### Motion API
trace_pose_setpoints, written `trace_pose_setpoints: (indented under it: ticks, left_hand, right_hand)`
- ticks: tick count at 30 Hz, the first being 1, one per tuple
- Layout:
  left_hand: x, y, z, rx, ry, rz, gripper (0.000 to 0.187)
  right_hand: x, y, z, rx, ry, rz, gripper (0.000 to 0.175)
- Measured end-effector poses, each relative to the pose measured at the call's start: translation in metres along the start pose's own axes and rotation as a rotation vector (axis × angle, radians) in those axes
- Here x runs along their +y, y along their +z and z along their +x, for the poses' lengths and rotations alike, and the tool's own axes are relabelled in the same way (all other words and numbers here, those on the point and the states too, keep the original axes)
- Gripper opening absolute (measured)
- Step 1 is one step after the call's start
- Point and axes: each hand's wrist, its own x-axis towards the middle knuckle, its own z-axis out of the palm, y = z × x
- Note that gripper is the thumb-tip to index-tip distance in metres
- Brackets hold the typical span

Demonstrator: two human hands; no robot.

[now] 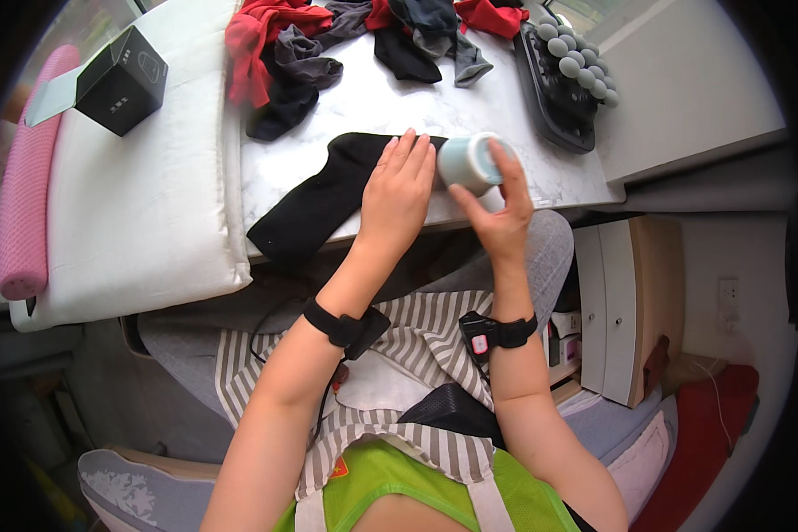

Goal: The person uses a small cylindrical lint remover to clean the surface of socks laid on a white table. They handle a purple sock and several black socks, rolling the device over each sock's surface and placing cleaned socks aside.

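A black sock [319, 193] lies stretched out flat on the marble-patterned table [505, 93]. My left hand [399, 183] rests palm down on the sock with its fingers straight, holding nothing in its grip. Just to the right, my right hand [505, 206] grips a small pale blue handheld device [462, 163] with a white ring, between thumb and fingers. The device is tipped on its side against the toe or cuff end of the sock; which end it is, I cannot tell. Slight blur covers the device and right fingers. Its underside is hidden.
Red, grey and black socks [299, 60] are heaped along the table's back. At back right stands a black device with grey balls [562, 93]. A white folded pad [139, 213] on the left bears a black box [123, 83] with its flap up, beside a pink foam roller [30, 179].
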Motion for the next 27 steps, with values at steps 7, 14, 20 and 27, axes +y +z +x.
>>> trace_pose_setpoints:
  ticks: [7,14,20,27]
  left_hand:
    - [-0.001,0.0,-0.005,-0.137,-0.077,0.027,0.041]
    - [0.0,-0.004,-0.005,-0.141,-0.096,0.021,0.042]
    - [-0.003,-0.009,-0.007,-0.158,-0.11,0.0,0.042]
    - [-0.005,-0.013,-0.006,-0.19,-0.109,0.016,0.044]
  right_hand:
    - [0.008,-0.008,0.001,-0.028,-0.051,-0.232,0.072]
    - [0.017,-0.032,0.021,0.009,0.051,-0.125,0.075]
    - [0.01,-0.029,0.034,-0.521,-0.227,0.046,0.07]
    - [0.042,-0.05,0.044,-0.338,-0.192,-0.087,0.072]
